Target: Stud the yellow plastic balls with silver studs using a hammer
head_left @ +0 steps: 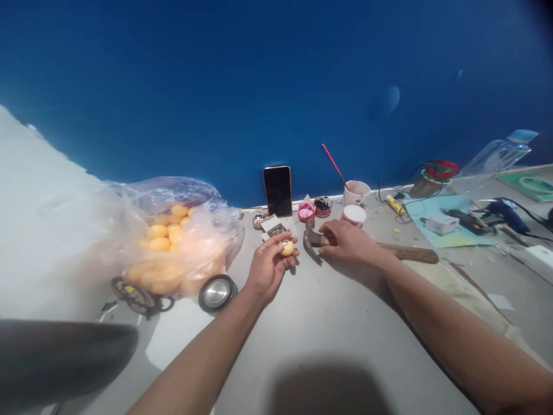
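Sitting in left grip [268, 264]: seemingly a yellow ball [287, 248].

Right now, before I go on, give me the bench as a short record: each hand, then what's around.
Left hand: holds a small yellow ball in its fingers
Right hand: grasps the hammer by its handle, near the head
Behind hands: phone upright; white cup with red stick
Left side: clear bag of yellow balls

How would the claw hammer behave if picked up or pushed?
The claw hammer looks head-heavy: metal head, wooden handle. The straight handle should stay stiff. Lying on its side, it would probably pivot rather than roll.
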Demonstrator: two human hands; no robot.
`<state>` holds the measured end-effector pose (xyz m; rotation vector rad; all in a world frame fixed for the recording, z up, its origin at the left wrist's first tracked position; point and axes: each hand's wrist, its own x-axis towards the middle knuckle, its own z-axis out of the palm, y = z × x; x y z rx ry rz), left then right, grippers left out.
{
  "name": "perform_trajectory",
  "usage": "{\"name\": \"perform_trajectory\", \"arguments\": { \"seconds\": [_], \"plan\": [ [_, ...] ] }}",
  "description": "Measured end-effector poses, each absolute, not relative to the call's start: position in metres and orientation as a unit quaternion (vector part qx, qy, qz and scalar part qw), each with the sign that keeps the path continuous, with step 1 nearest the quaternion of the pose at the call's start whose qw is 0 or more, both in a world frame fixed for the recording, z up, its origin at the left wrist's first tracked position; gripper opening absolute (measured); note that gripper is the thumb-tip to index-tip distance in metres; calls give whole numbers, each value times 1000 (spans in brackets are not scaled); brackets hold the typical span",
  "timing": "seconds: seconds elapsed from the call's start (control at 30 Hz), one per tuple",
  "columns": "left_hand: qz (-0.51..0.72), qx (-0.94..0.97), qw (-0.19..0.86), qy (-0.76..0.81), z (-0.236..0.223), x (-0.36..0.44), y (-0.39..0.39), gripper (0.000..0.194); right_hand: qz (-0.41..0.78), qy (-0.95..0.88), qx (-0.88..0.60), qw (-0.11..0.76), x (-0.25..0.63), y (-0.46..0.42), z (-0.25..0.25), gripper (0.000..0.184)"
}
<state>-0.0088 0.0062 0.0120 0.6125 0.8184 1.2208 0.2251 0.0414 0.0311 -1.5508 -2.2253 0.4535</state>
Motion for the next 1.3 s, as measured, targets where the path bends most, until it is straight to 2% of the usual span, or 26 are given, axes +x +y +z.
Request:
{"name": "perform_trajectory", "arguments": {
  "seconds": [0.07,0.13,0.23,0.3,0.43,0.6,0.8,0.93,1.1,1.3],
  "plan": [
    [558,268,702,353,13,-9,6,38,111,-801,-571,142,227,42,26,24],
    [558,284,695,352,14,-8,5,46,80,-806,-573,128,227,42,20,19],
    [544,360,639,408,15,-5,1,55,58,-818,-556,134,226,41,16,8],
    [536,395,598,446,14,-4,0,57,54,-828,-534,161,226,41,21,9],
    [522,421,566,479,12,-3,1,53,34,-803,-540,251,227,33,44,22],
    [499,444,570,478,14,-2,0,47,-25,-804,-511,303,219,10,69,28],
    [483,472,582,451,14,0,-3,33,-78,-837,-481,247,211,2,66,29],
    [479,474,575,463,11,0,-3,42,-136,-817,-483,284,215,1,74,32],
    [465,486,565,478,11,1,-2,46,-143,-849,-460,218,212,-2,76,23],
    [457,501,555,483,8,0,0,48,-177,-839,-447,255,210,-5,75,23]
  ]
}}
